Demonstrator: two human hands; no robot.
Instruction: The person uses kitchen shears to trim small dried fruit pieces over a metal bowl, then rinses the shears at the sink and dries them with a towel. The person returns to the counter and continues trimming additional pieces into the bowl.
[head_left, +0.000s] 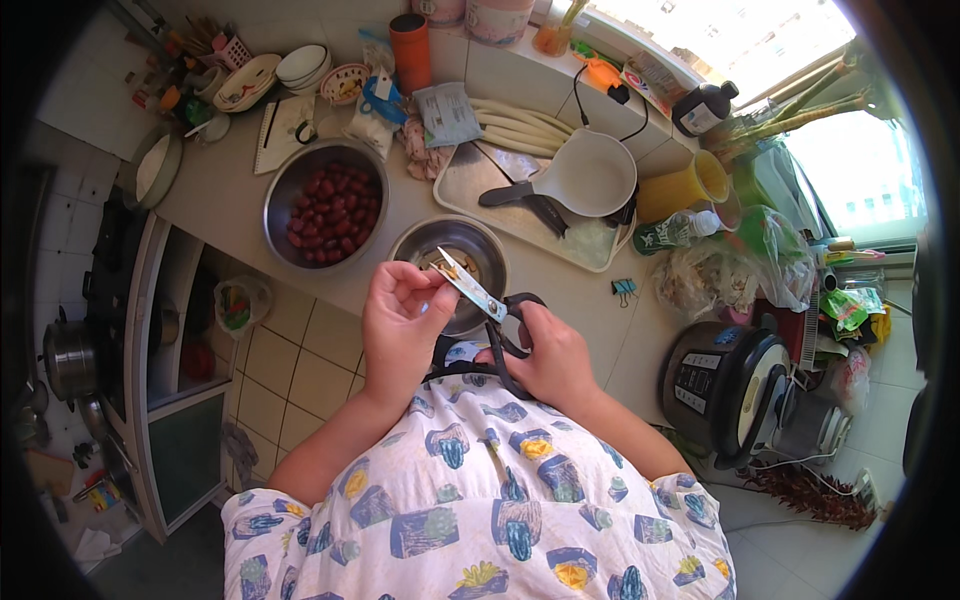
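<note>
My right hand (551, 349) is closed on the black handles of a pair of scissors (491, 304), whose blades are slightly apart and point up and left. Between the fingertips of my left hand (405, 322) is a small yellowish-brown piece of food (448, 271), right at the blades. Both hands are over the near side of a stainless steel bowl (491, 232) with a few similar pieces inside. Left of it, a larger steel bowl (274, 187) holds many dark red fruits, which look like jujubes (334, 214).
A metal tray (457, 191) bearing a white pan (592, 176) and a dark-handled tool lies behind on the right. A binder clip (623, 288), a plastic bottle (671, 231) and an electric pressure cooker (720, 386) stand to the right. An open notebook (277, 135) lies behind the larger bowl.
</note>
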